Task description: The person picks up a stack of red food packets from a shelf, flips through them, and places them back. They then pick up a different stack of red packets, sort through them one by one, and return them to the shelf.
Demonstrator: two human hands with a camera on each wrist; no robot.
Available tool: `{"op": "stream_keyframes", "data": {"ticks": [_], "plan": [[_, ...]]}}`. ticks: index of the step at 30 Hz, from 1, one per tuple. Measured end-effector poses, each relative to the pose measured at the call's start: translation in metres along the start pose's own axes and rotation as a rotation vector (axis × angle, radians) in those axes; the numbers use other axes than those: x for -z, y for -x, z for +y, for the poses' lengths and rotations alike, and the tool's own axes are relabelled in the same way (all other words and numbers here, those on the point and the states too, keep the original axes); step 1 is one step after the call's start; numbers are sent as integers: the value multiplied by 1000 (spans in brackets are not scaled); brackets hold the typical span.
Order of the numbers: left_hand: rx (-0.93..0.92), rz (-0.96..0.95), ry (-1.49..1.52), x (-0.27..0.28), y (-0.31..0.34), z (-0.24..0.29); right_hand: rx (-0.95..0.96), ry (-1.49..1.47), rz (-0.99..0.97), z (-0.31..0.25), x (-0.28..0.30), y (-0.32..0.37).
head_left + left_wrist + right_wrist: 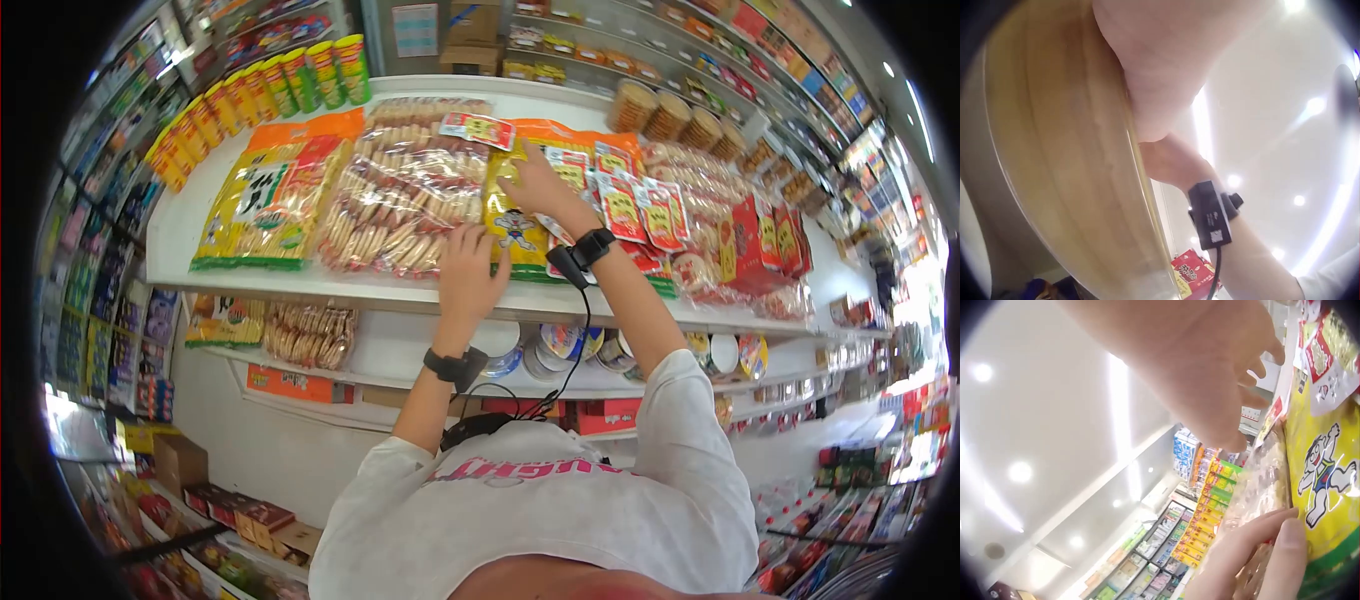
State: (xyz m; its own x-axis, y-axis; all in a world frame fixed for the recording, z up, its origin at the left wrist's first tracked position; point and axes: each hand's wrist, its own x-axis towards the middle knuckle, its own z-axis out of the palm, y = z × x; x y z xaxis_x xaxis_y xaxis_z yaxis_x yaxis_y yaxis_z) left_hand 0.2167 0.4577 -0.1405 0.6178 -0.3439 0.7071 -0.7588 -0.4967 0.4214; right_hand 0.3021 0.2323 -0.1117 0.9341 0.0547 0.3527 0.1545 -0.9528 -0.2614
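Note:
My left hand [470, 275] rests with fingers extended at the front edge of a clear bag of round biscuits [400, 190], beside a yellow snack bag [510, 225]. In the right wrist view its fingers [1285, 556] lie at the border between both bags. My right hand [550, 190] hovers above the yellow bag, its fingers loosely bent and nothing visibly gripped. Its fingertips are near a small red-and-white packet [478, 130] lying across the top of the biscuit bag. Several similar small packets [625, 205] are spread over the yellow bag, right of this hand.
Another yellow snack bag [270, 195] lies at left on the white shelf [240, 283]. A row of yellow and green canisters [265, 88] lines the back left. Tall biscuit stacks [670, 118] stand back right, with a red box [745, 245] at right. Round tubs [560, 345] sit below.

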Motion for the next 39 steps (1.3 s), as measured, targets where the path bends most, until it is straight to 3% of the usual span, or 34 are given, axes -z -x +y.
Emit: {"op": "stream_keyframes", "data": {"ticks": [4, 7, 8, 10, 14, 15, 17, 19, 23, 28, 30, 32, 34, 37, 39], "plan": [[44, 38, 42, -1, 1, -4, 53, 167, 1, 19, -31, -30], [71, 57, 83, 3, 0, -3, 88, 147, -123, 35, -40, -47], [69, 57, 103, 3, 0, -1, 134, 104, -39, 41, -43, -43], [91, 68, 168, 3, 0, -1, 215, 22, 136, 25, -20, -28], [221, 80, 435, 12, -1, -1, 201, -152, 209, -72, 67, 39], [340, 77, 632, 13, 2, 0, 213, -179, 192, -94, 86, 64], [578, 208, 1457, -2, 9, -19, 235, -279, 127, -124, 106, 110], [850, 113, 1928, 61, -6, 21, 288, -357, 69, -140, 113, 150], [861, 142, 1466, 61, 11, 40, 374, -459, -3, -149, 114, 206], [963, 148, 1433, 55, 44, 48, 400, -691, -156, -124, 135, 236], [960, 199, 1336, 56, 55, 54, 356, -616, 22, -80, 136, 236], [987, 166, 1252, 68, 61, 63, 85, -226, 359, -34, 140, 227], [1010, 155, 1214, 75, 67, 70, -132, 128, 496, 10, 140, 217], [963, 70, 1278, 74, 69, 81, -315, 58, 445, 59, 107, 220], [923, 21, 1324, 68, 62, 92, -329, 66, 428, 69, 93, 223]]}}
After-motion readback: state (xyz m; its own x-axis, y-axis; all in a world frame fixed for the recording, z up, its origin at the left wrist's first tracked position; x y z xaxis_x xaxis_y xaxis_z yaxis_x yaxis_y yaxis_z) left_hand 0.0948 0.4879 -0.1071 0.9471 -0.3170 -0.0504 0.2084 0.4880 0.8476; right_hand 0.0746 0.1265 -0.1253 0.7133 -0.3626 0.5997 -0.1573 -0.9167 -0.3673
